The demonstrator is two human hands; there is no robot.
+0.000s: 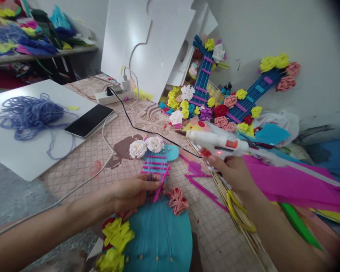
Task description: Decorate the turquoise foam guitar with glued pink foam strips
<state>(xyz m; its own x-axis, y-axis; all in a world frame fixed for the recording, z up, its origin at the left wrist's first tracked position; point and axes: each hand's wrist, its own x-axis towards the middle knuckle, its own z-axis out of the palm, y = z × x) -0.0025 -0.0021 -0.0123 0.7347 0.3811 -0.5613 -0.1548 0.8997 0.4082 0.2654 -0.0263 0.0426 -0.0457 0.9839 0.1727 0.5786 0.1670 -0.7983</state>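
Across the bottom centre of the frame lies a turquoise guitar (183,236), its neck running up the picture, with paper flowers (178,201) at its edges. Right of centre, the right hand (234,173) seems to curl its fingers round the handle of a white glue gun (212,139), though the angle hides much of the grip. Over the guitar's neck, the left hand (130,192) pinches a thin pink strip (158,194) between thumb and fingers.
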